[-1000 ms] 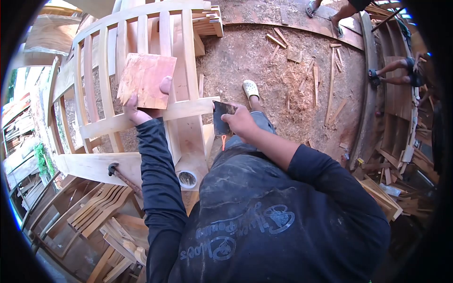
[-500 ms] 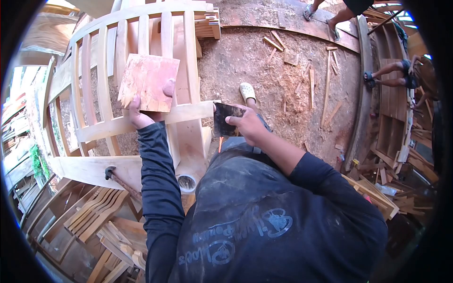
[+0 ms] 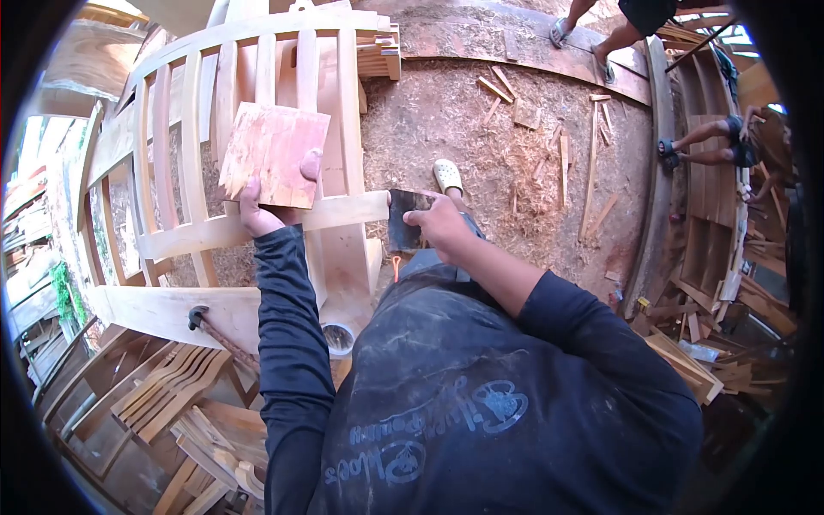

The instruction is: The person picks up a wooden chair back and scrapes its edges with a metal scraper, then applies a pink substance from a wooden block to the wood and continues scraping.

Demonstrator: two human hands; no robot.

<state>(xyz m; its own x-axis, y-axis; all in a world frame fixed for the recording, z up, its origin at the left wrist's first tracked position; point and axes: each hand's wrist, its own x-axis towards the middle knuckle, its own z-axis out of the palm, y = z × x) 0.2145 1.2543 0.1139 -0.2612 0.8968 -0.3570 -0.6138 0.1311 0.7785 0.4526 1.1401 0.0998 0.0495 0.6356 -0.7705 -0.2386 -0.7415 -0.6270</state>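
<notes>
My left hand point(image 3: 260, 216) grips a square, pinkish wooden board point(image 3: 273, 154) with a rough, splintered left corner. Its thumb lies on the near edge and a finger curls over the right edge; the rest of the fingers are hidden beneath. The board is held over the slatted wooden frame point(image 3: 184, 239), near its long front rail. In my right hand point(image 3: 445, 230) is a dark, flat rectangular piece point(image 3: 407, 219) with worn patches, pinched beside the rail's right end. I cannot tell what kind of tool it is.
A hammer point(image 3: 221, 336) rests at the frame's lower left, near a round container point(image 3: 338, 337). Curved slats point(image 3: 176, 386) lie stacked below. Wood strips point(image 3: 564, 167) and shavings litter the floor. Another person's legs point(image 3: 614, 43) are at the top; a further person point(image 3: 738, 137) is at the right.
My right hand and the dark piece have shifted slightly left. The board has moved a little right and down in view, still in my left hand.
</notes>
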